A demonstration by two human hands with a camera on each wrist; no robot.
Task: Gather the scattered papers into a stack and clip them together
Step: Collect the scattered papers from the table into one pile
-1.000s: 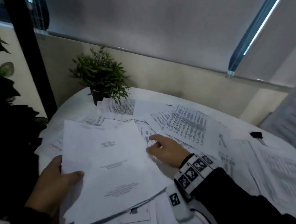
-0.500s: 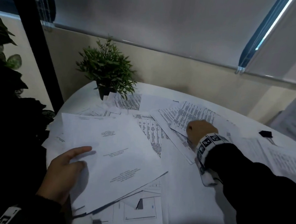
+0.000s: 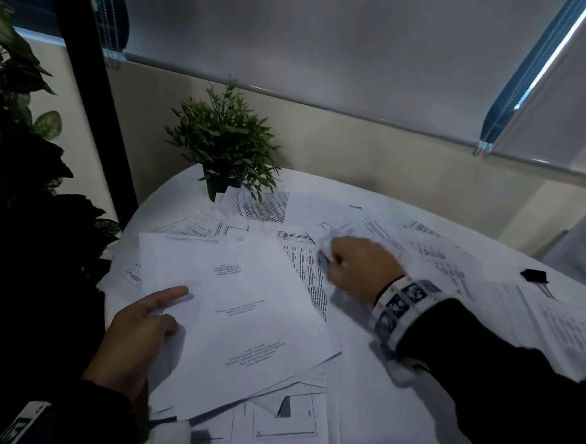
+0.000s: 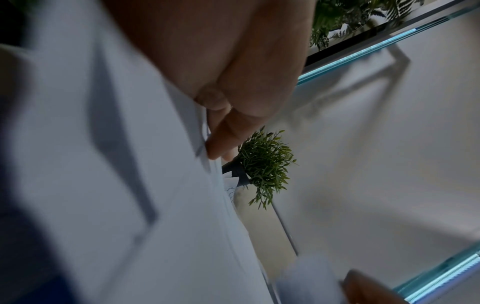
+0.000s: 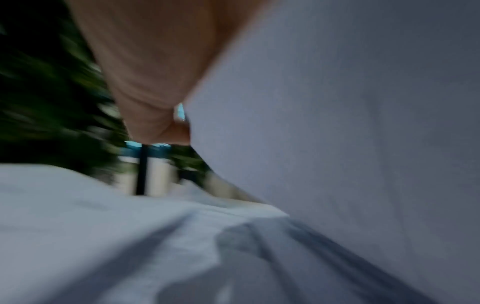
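White table | pot: plant | left hand grips stack | right hand apparently pinches sheet

White printed papers lie scattered and overlapping across the round white table in front of the potted plant, a gathered stack nearest, a black binder clip far right.

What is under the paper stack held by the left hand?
Under the stack more printed sheets poke out at its near edge; the left hand grips it. What lies beneath its middle is covered.
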